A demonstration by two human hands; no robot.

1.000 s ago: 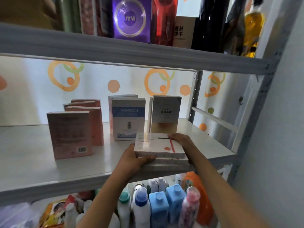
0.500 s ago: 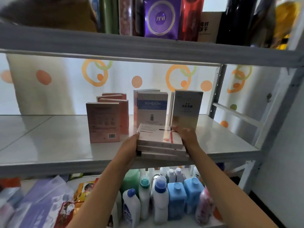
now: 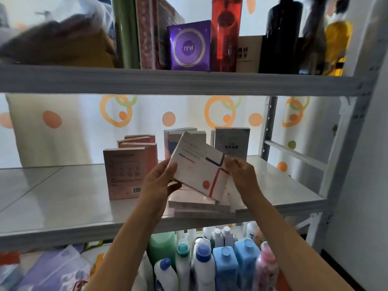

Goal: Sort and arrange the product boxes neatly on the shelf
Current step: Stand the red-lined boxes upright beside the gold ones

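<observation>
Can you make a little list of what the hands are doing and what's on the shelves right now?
left hand: holds the white box by its left edge
right hand: holds its right edge
white box: lifted, tilted, above flat boxes
flat boxes: stacked at the middle shelf front edge
pink boxes: upright, left of the hands
grey box: upright, behind
top shelf: purple box, red bottle
bottom shelf: blue bottles

4 pink boxes (image 3: pixel 128 173), perhaps 3 white boxes (image 3: pixel 199 171), 2 hands (image 3: pixel 159 181).
</observation>
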